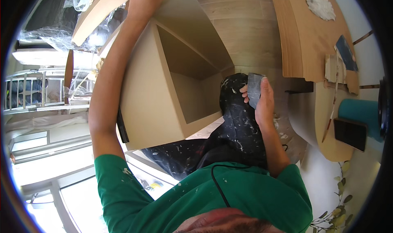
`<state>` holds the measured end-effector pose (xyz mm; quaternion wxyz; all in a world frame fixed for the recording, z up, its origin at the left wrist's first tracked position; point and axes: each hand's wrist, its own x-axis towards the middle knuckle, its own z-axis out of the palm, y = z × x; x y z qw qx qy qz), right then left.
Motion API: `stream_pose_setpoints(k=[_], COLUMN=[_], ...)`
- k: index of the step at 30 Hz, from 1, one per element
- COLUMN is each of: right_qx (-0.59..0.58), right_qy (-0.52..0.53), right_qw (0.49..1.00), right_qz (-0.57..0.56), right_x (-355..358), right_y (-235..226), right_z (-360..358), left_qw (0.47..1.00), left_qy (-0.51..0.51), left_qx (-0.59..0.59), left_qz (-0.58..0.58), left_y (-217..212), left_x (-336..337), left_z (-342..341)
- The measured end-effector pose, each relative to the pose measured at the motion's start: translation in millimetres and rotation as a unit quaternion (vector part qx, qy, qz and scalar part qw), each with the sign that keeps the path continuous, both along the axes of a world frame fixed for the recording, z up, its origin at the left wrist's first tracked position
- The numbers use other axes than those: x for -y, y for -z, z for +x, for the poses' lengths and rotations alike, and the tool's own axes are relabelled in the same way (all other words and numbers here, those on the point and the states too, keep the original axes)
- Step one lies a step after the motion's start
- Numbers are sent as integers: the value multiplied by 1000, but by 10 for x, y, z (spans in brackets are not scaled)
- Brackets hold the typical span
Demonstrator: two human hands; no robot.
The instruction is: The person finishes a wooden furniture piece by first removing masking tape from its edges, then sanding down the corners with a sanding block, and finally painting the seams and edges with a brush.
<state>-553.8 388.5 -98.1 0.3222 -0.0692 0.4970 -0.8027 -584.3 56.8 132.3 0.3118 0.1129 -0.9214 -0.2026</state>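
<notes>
A beige open-fronted cabinet (152, 106) stands tilted in front of me, its hollow compartment facing right. My left arm reaches along its left side, and my left hand (146, 1) is at its far end, by the top edge of the picture. The fingers of that hand are cut off from view. My right hand (264, 98) grips a grey sanding block (255, 89), thumb on one side and fingertips on the other. The block is held over my knee in paint-spattered black trousers (239, 110), just right of the cabinet and apart from it.
At right, a cardboard-covered surface (301, 36) bears a crumpled white lump (320, 4), a dark sandpaper piece (346, 53) and a thin stick (333, 100). Near it are a phone (350, 134), a teal cylinder (360, 113) and a leafy plant (339, 212). Plastic-wrapped things and a metal ladder (41, 89) stand left.
</notes>
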Motion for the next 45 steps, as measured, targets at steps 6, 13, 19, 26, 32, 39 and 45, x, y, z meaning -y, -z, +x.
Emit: stream_pose_setpoints(k=[6, 13, 19, 26, 32, 39, 45], right_qx=[-1, -29, -11, -75, -174, -415, -569], right_qy=[4, 3, 28, 38, 86, 127, 112], right_qw=[1000, 999, 998, 994, 974, 874, 717], right_qz=[7, 22, 50, 72, 117, 219, 387], right_x=[-15, -114, -437, -798, -1142, -1230, -763], right_y=[6, -50, -229, -461, -750, -1163, -1254], right_z=[10, 70, 298, 443, 292, -584, -2176], left_qw=[999, 997, 988, 981, 985, 993, 919], left_qy=[-17, 10, 146, 104, 96, -77, -256], left_qx=[0, 73, 49, 50, 29, 32, -222], left_qz=[-44, 37, -30, -157, -138, 80, 201], left_y=[-117, -255, -42, 84, 16, 54, 1232], left_x=[-329, -567, -624, -477, -26, 345, 619], left_z=[165, 452, 690, 1268, 2305, 3537, 3609])
